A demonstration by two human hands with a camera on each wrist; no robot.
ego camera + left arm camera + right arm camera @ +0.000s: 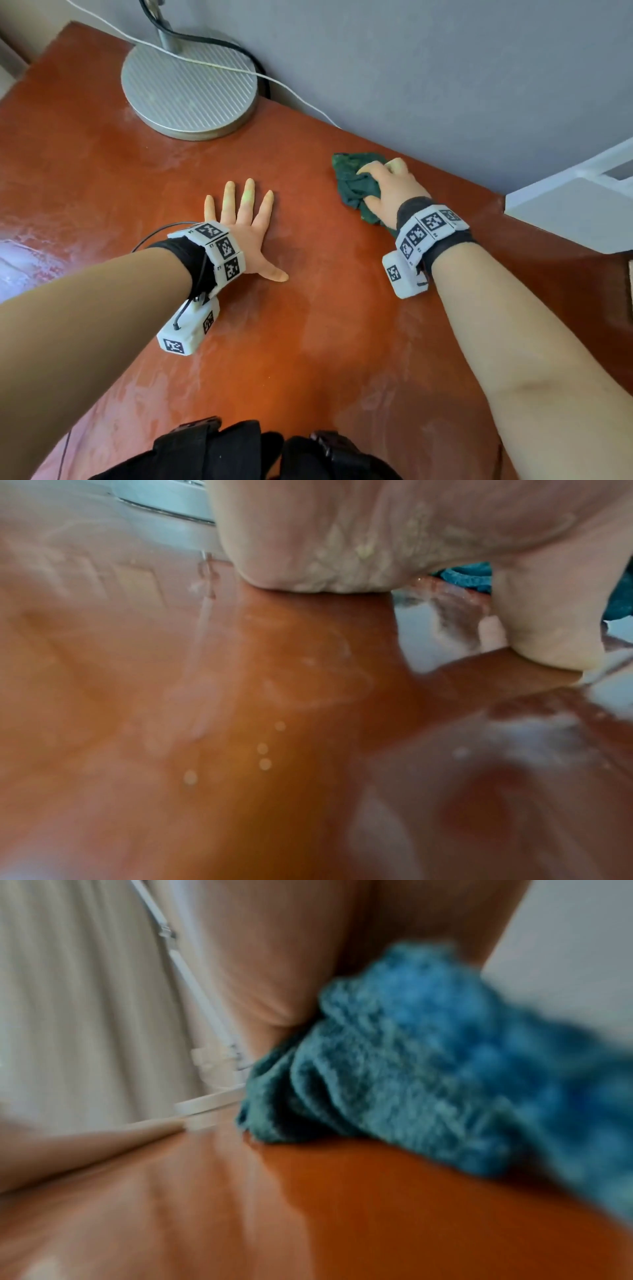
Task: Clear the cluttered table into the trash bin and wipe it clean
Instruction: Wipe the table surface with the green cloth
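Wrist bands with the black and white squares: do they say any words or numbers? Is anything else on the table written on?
No readable words anywhere.
White left wrist band: black-and-white square code patterns, not letters; tiny marks beside them are too small to read.
White right wrist band: the same.
Round ribbed silver lamp base, crumpled green cloth, orange-red table: no writing.

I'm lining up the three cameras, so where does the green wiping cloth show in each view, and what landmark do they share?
Head: the cloth lies right of centre near the wall, gripped by the right hand.
Left wrist: a teal sliver at upper right, past the palm.
Right wrist: the cloth fills the right half, blurred.
Shared landmark: the round lamp base, also and.
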